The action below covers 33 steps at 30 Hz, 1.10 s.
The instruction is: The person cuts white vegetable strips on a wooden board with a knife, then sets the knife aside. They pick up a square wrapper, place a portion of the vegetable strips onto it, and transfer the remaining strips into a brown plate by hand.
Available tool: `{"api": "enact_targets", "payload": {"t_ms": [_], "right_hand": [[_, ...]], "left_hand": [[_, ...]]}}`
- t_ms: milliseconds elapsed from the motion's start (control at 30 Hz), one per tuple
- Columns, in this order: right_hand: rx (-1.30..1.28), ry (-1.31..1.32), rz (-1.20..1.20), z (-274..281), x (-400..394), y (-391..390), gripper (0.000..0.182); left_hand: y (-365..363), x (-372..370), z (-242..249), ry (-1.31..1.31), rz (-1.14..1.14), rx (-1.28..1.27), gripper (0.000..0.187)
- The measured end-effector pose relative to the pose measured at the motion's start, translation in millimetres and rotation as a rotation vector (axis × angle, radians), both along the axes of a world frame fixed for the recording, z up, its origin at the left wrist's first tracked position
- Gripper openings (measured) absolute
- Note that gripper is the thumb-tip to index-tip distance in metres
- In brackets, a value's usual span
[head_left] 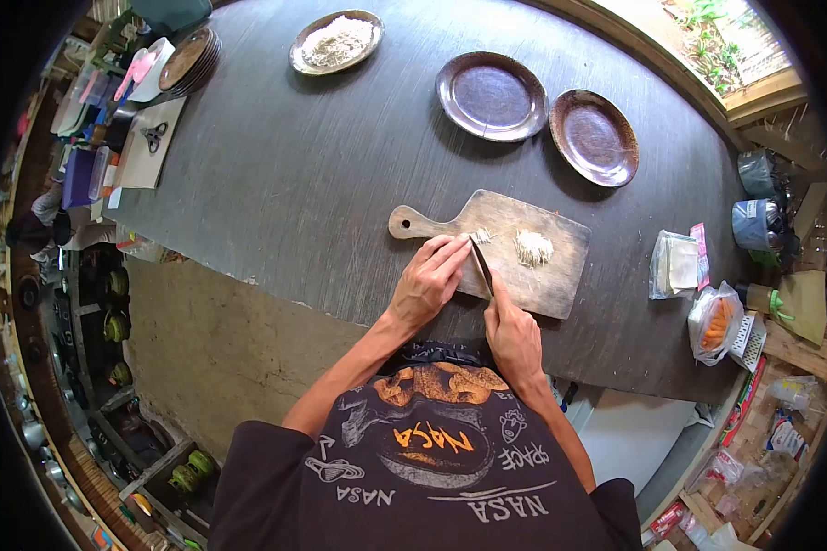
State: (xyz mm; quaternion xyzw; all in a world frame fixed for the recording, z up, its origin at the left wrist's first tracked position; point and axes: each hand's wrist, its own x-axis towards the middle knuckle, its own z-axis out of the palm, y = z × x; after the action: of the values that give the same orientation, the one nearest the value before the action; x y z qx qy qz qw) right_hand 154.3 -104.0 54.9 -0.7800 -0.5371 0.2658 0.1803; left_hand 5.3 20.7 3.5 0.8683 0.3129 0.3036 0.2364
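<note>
A wooden cutting board (560, 241) with a round handle lies near the table's front edge. My right hand (515, 340) is closed around the handle of a dark-bladed knife (481, 264), its tip pointing away from me over the board. Close to the blade's left side, my left hand (429, 278) presses down with its fingers bent together; whatever is under them is hidden. Beyond the knife tip lies a little group of thin pale strips (483, 236). A larger pile of white shreds (533, 248) sits to the right on the board.
Two brown plates, one round (492, 95) and one beside it (594, 138), stand behind the board. A plate of white powdery food (338, 43) is farther back. At right lie a bag of carrots (717, 323) and a plastic packet (675, 264). Scissors (154, 136) lie at left.
</note>
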Motion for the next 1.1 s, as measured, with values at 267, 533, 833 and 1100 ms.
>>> {"api": "enact_targets", "payload": {"t_ms": [267, 533, 833, 1100], "right_hand": [[-0.024, -0.025, 0.006, -0.2, -1.3, 2.2, 0.06], [-0.03, 0.004, 0.008, 1.8, 3.4, -7.1, 0.06], [0.003, -0.032, 0.026, -8.2, 1.4, -0.2, 0.062], [0.0, -0.036, 0.024, -3.5, 1.8, -8.2, 0.065]], "left_hand": [[1.1, 0.2, -2.2, 0.005, -0.011, 0.011, 0.041], [1.1, 0.5, -0.9, 0.017, -0.004, 0.014, 0.039], [0.3, -1.3, -5.7, -0.008, -0.011, 0.028, 0.04], [1.1, -1.4, -0.4, 0.005, 0.004, 0.008, 0.038]]}}
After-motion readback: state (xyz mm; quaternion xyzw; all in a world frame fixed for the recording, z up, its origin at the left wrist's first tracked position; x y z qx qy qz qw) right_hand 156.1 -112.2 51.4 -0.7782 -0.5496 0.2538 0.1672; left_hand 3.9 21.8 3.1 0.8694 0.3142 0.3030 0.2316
